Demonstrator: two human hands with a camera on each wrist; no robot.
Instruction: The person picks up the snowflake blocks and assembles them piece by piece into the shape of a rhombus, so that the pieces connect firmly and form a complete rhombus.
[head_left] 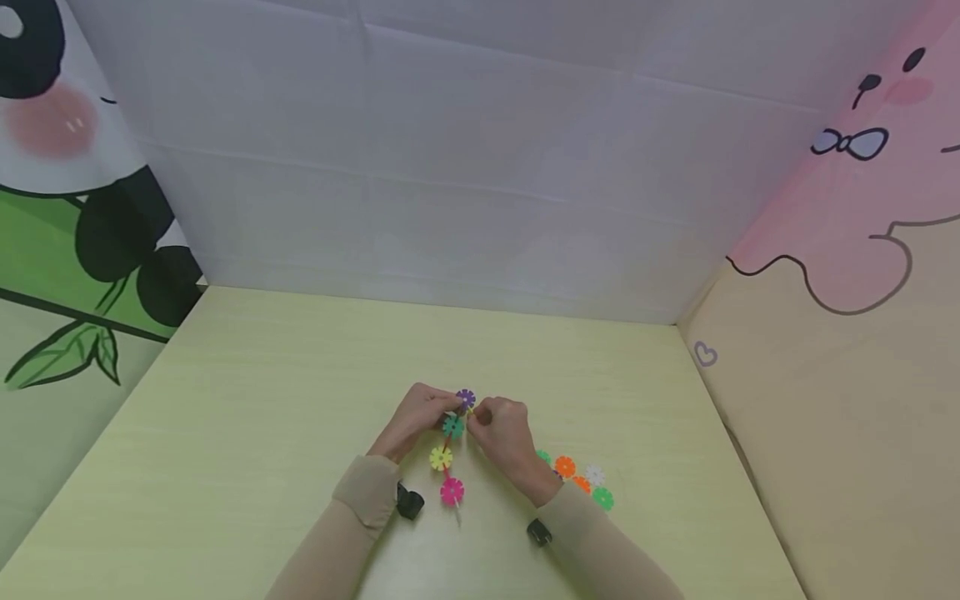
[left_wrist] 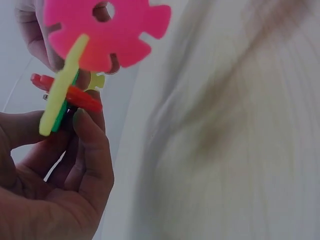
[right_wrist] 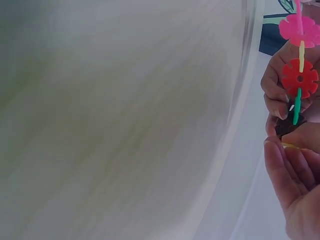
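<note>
A chain of notched plastic snowflake discs hangs between the hands, slotted together at right angles. In the head view it runs from a pink disc [head_left: 452, 492] through a yellow disc [head_left: 441, 458] and a teal disc [head_left: 453, 427] to a purple disc [head_left: 466, 399]. A red disc [right_wrist: 292, 75] sits in the chain too. My left hand [head_left: 416, 417] pinches the chain near its purple end. Close beside it, my right hand [head_left: 506, 433] pinches a small yellow disc [right_wrist: 290, 145] against the purple one; whether their slots are joined is hidden by fingers.
Several loose discs lie on the table right of my right wrist, among them an orange disc [head_left: 565, 467], a white disc [head_left: 595, 474] and a green disc [head_left: 603, 498]. A pale wall [head_left: 450, 167] closes off the table's back, with painted panels at both sides.
</note>
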